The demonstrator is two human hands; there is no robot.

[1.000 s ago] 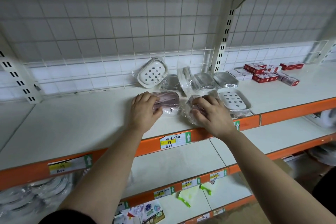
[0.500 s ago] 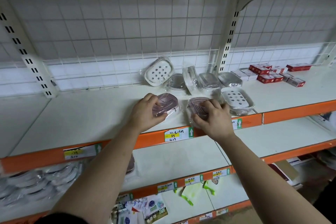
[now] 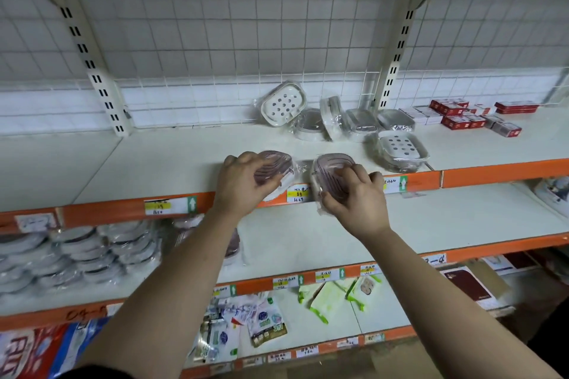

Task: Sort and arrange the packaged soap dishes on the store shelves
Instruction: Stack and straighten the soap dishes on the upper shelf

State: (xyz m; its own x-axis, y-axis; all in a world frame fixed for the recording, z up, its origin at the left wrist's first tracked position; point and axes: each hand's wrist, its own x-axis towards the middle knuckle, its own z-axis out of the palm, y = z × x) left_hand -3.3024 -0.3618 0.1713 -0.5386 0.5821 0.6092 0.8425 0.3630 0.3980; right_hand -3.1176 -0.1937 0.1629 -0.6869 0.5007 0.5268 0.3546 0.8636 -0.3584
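The handwritten price label (image 3: 297,194) on the orange front edge of the upper shelf (image 3: 172,163) sits between the two hands. Just left of the label and slightly above it, the left hand (image 3: 243,186) has its fingers curled over the left mauve soap dish (image 3: 275,168), gripping it in its clear wrap with the dish tilted and its lower end over the shelf's front edge. Just right of the label, the right hand (image 3: 354,203) grips the right mauve soap dish (image 3: 331,168) from its near side, fingers bent round the rim; this ribbed dish is tipped up toward the camera, also at the front edge. The two dishes are close but apart, with crinkled plastic between them directly above the label. Farther above the label, at the back of the shelf, a white perforated dish (image 3: 283,103) leans against the wire grid (image 3: 246,40), with a cluster of wrapped dishes (image 3: 338,124) beside it. Up and right of the label another white dish with holes (image 3: 400,146) lies flat in its wrap. Well to the right of the label are small red boxes (image 3: 462,120). Below and far left of the label, on the next shelf down, are stacks of wrapped dishes (image 3: 77,255).
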